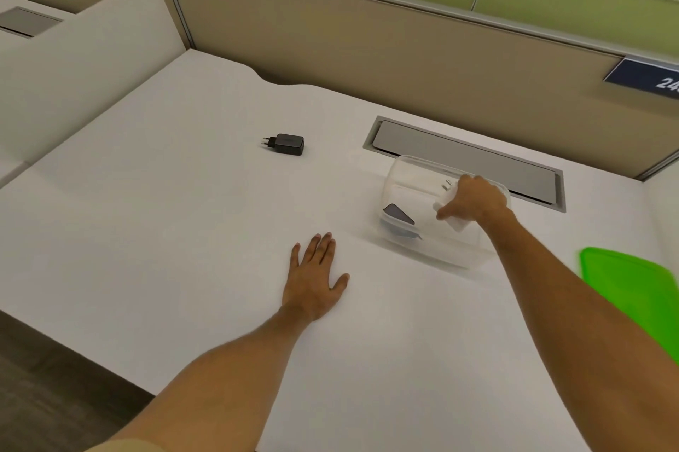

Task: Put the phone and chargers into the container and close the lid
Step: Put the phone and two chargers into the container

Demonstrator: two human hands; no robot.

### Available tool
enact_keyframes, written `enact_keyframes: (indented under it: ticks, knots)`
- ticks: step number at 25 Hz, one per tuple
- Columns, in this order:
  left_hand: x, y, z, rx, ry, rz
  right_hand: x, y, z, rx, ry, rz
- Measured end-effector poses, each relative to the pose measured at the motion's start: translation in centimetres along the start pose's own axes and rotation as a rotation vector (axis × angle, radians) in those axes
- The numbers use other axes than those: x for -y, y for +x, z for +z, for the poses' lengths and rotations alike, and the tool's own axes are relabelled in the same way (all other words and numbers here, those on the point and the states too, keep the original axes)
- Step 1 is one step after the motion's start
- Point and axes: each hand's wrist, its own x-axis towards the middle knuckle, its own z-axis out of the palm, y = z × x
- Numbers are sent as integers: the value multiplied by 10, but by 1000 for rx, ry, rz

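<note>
A: What do the arms nearest the camera show?

B: Both forearms are bare and reach forward over the white surface [183, 231]; the left hand [316, 275] lies flat, palm down, fingers together and thumb splayed, its grip released and touching nothing but the surface.

A: And the right?

B: The right hand [474, 200] is stretched further out, wrist bent down over the clear container [437, 249]; its grip is closed on a white charger [455, 222], prongs pointing up and away, held over the container's open top.

A: Where is the phone?

B: A dark phone [398, 214] leans tilted inside the container, at its left end; the green lid [632, 290] lies on the surface to the right, off the container.

A: Further back?

B: A black charger [286, 144] lies on its side well apart from the container, prongs pointing left; behind the container is a grey cable hatch [466, 157].
</note>
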Motion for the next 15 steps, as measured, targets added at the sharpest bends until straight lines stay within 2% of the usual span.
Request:
enact_keyframes:
  ticks: [5, 15]
  knots:
    - [1, 0, 1, -9, 6, -1, -9, -7, 22, 127, 20, 48]
    - [1, 1, 3, -12, 2, -2, -7, -10, 42, 197, 28, 133]
